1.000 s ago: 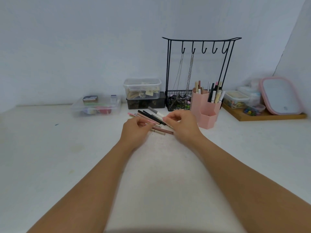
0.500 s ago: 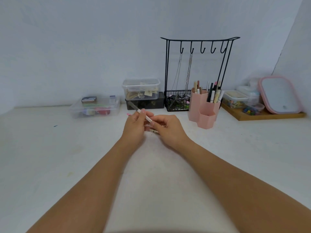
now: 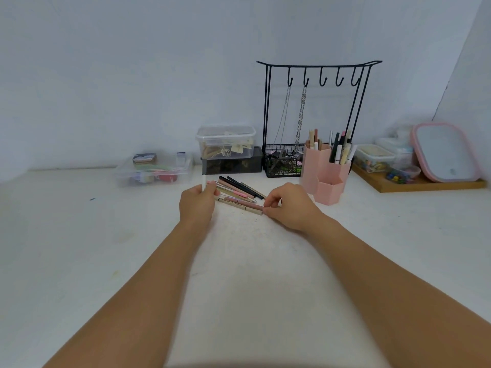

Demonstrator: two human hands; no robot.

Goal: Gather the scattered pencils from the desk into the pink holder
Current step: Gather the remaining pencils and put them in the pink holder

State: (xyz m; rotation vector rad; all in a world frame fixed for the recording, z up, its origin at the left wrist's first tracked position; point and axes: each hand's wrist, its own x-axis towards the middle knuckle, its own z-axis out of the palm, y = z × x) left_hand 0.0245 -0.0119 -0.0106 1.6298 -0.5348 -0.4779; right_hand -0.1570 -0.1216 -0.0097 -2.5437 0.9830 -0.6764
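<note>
The pink holder (image 3: 327,171), a cluster of hexagonal cups already bristling with upright pens, stands on the white surface (image 3: 106,261) and serves as the fixed mark here. The scattered pencils (image 3: 239,193) lie in a loose, roughly parallel fan to the left of the holder, near it but not touching. The left hand (image 3: 197,205) sits at the end of the fan farthest from the holder, fingers curled around a white pen (image 3: 204,183) that pokes up out of the fist. The right hand (image 3: 288,205) is just in front of the holder, its fingertips pinching the near end of a brownish pencil (image 3: 245,205) that lies flat at the front of the pile. These look like light, stiff, smooth sticks: they should lift with almost no force, but being round and slick they would likely roll or slip out of a loose bundle. A grip around the middle of several at once, squared up against the surface, seems the safest way to carry them; held by one tip alone, a pencil would tend to swing. The holder's cups are narrow and partly full, so dropping them in tips-down, near vertical, looks sensible.
</note>
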